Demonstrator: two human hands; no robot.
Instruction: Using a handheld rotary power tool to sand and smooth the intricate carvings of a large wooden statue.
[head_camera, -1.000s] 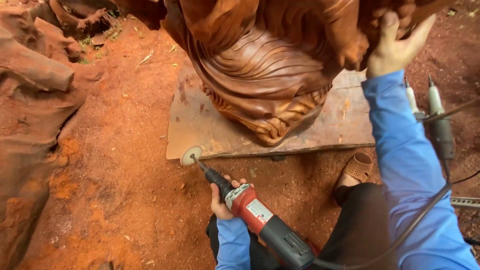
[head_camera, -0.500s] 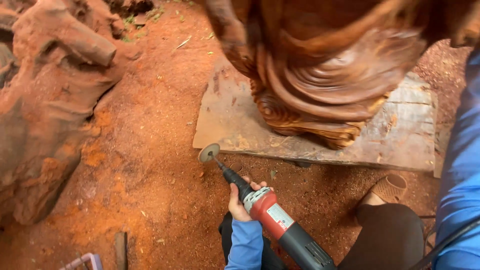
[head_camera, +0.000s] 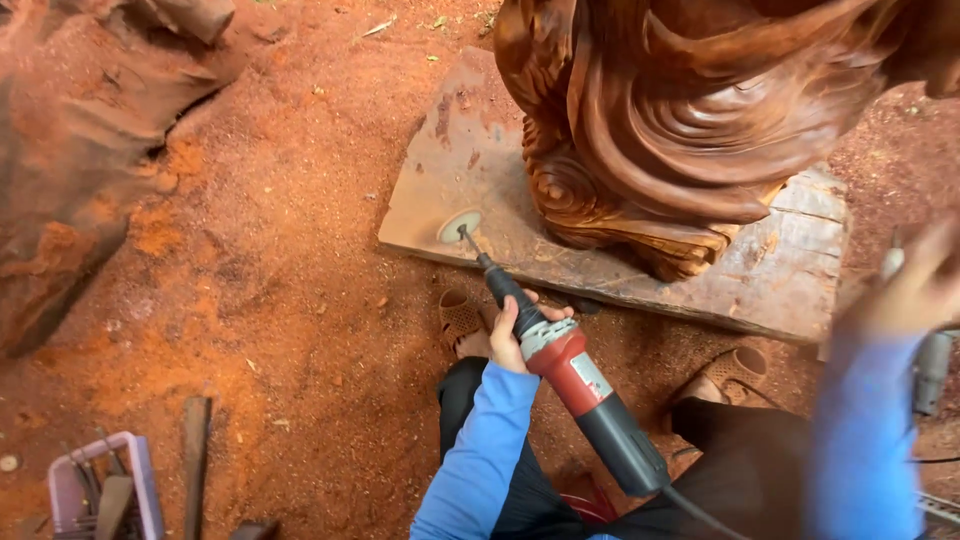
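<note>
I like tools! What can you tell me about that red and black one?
The grinder is long and thin, with a red front, a silver collar and a black rear, and a black cord leaving its back end. A narrow shaft sticks out in front, ending in a small round pale disc over the edge of the wooden board. It lies slanted, disc away from the person. The left hand grips it near the collar.

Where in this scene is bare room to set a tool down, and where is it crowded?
Free: the sawdust ground between the rough log and the wooden board. Also the board's left end beside the sanding disc. Crowded: under the carved sculpture, and around the tool basket.
</note>
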